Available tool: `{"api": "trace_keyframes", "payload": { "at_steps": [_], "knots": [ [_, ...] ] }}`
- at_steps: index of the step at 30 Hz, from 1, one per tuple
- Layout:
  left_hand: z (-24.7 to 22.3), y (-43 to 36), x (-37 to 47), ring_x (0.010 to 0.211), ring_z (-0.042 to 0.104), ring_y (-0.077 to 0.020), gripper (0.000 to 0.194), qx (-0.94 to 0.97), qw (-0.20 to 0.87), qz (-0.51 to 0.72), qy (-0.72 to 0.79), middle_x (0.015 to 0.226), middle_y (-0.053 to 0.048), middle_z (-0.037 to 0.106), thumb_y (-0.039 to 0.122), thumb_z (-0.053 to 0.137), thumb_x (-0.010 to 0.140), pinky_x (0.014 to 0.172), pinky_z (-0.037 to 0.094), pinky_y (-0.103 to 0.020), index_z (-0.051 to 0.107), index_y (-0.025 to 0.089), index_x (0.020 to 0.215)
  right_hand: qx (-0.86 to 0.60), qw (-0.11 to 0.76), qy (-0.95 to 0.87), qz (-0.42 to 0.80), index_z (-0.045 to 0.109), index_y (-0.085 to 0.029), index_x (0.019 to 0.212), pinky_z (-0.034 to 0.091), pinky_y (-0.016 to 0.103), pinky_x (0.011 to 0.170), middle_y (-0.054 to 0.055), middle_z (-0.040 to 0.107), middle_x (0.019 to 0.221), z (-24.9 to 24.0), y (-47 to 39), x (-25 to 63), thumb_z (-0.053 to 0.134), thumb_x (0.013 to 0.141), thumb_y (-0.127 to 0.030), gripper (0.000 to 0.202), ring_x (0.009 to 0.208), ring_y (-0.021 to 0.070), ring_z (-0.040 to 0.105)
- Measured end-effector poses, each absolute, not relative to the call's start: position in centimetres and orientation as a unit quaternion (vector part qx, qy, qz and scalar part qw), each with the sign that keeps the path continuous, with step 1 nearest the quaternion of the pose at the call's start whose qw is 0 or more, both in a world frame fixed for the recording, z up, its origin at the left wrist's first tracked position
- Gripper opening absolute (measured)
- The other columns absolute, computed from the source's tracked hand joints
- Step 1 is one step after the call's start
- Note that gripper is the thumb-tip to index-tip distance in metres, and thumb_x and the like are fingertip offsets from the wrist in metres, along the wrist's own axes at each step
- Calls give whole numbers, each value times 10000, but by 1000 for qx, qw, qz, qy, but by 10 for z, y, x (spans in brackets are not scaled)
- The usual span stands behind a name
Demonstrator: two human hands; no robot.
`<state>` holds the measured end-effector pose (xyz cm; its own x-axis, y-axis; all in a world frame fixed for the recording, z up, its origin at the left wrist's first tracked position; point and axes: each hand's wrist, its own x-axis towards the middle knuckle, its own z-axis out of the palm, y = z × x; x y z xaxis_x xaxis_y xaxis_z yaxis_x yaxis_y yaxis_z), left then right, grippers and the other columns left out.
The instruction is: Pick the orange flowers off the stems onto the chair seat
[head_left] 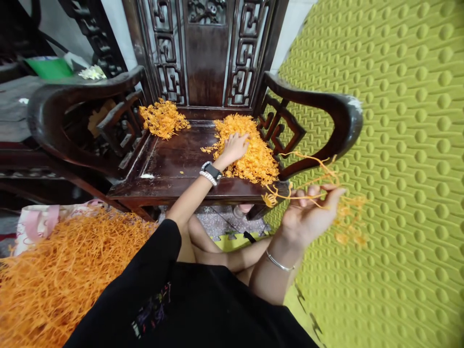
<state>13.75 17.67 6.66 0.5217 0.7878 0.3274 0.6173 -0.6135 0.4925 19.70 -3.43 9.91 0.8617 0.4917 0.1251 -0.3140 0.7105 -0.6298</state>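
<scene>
My left hand, with a black watch and a beaded bracelet at the wrist, rests on a pile of orange curly pieces at the right of the dark wooden chair seat. Its fingers are spread over the pile. Off the seat's front right corner, my right hand is raised, palm up, pinching thin orange strands. Curled ends of the strands dangle on both sides of this hand; those at the right are blurred. A smaller orange pile lies at the seat's back left.
Curved armrests flank the seat. A large heap of orange strands fills the lower left, beside a white and pink bag. Yellow-green bumpy matting covers the right. A green object sits on a side table at the upper left.
</scene>
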Motion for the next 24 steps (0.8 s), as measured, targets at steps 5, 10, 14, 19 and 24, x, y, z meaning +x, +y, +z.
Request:
{"api": "trace_keyframes", "payload": {
  "at_steps": [5, 10, 14, 19, 24],
  "knots": [
    [67, 173, 131, 1413, 171, -344, 535, 824, 167, 357, 407, 1534, -149, 216, 504, 476, 903, 1116, 220, -508, 469, 223, 1358, -309, 911, -132, 238, 472, -184, 678, 352, 132, 399, -66, 524, 506, 96, -24, 201, 516, 907, -423, 334, 376, 37, 416],
    [72, 106, 95, 1255, 459, -223, 443, 765, 341, 447, 312, 1320, -123, 526, 474, 276, 977, 1031, 379, -389, 497, 203, 1248, -282, 899, -148, 301, 500, -184, 677, 345, 136, 378, -67, 524, 544, 87, -22, 204, 509, 912, -378, 306, 357, 30, 394],
    [65, 37, 69, 847, 592, -153, 425, 714, 557, 378, 193, 900, -54, 630, 521, 333, 951, 799, 466, -280, 567, 166, 945, -270, 883, -156, 352, 535, -171, 678, 316, 123, 351, -56, 535, 549, 81, -21, 201, 499, 917, -357, 304, 337, 20, 348],
    [59, -3, 56, 594, 416, -96, 397, 683, 597, 374, 192, 636, 27, 428, 459, 355, 956, 611, 357, -245, 437, 176, 690, -258, 870, -139, 397, 520, -165, 657, 268, 99, 329, -52, 524, 551, 82, -27, 204, 429, 950, -331, 349, 344, 14, 319],
    [60, -25, 41, 662, 402, -121, 364, 789, 532, 275, 140, 648, 18, 423, 368, 388, 953, 655, 317, -270, 391, 180, 641, -268, 895, -178, 309, 539, -157, 676, 220, 110, 282, -85, 411, 466, 97, -57, 202, 323, 997, -288, 409, 274, 6, 162]
  ]
}}
